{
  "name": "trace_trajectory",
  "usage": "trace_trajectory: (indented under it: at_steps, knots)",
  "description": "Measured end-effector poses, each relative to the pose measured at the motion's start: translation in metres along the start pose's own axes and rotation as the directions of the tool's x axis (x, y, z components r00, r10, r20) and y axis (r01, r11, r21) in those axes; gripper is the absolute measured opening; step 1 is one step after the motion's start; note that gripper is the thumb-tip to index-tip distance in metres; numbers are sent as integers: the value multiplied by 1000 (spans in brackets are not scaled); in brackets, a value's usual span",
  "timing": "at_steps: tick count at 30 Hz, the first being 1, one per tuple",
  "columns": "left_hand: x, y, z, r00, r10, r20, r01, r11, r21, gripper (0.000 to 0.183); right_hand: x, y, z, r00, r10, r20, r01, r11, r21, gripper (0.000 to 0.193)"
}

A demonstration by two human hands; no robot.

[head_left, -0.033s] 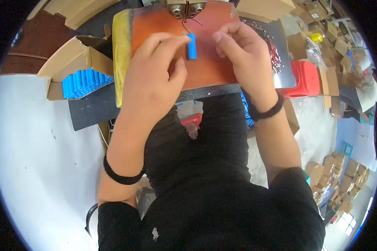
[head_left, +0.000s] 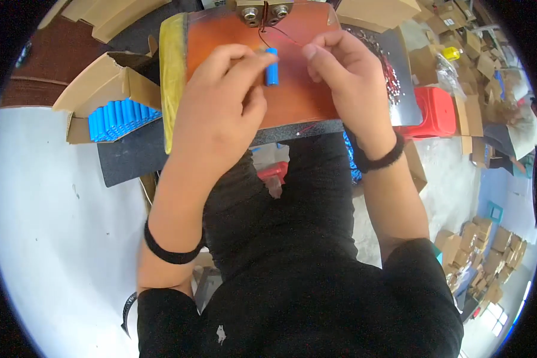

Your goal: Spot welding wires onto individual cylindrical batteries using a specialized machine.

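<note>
A blue cylindrical battery cell (head_left: 272,73) lies lengthwise on the orange-brown work mat (head_left: 298,104). My left hand (head_left: 224,101) is bent over its upper end, fingertips against it and thumb lower and apart. To the right, my right hand (head_left: 349,71) pinches a thin red wire (head_left: 293,40) between thumb and forefinger. A black wire (head_left: 261,37) curves down toward the cell's upper end, where my fingers partly hide the contact. Both wires run up to a metal fixture (head_left: 265,13) with round fittings at the mat's far edge.
At left, an open cardboard box (head_left: 77,125) holds several blue cells. Red and dark wires with pale tips (head_left: 392,83) lie beyond my right hand, beside a red plastic stool (head_left: 432,112). Yellow wrapping (head_left: 172,83) lines the mat's left edge. Cartons and another person (head_left: 516,128) are far right.
My left hand has shifted very slightly, and the cell's lower end has moved a little to the left. My right hand stays in place with the red wire.
</note>
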State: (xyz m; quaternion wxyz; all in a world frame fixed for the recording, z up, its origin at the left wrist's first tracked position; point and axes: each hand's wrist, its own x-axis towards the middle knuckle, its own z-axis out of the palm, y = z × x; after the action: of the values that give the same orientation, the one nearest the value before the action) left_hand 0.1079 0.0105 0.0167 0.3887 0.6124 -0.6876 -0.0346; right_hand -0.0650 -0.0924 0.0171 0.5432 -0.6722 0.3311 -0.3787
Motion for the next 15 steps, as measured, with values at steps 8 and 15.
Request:
trace_trajectory:
  at_steps: [8, 15]
  knots:
    - [32, -9, -12, 949, 128, 289, -195, 957, 216, 24, 10, 1, -3, 999, -7, -40, 11, 995, 100, 15]
    - [18, -13, -15, 986, 114, 118, -138, 968, 211, 25, 14, -3, -6, 997, 67, 39, -72, 990, 124, 13]
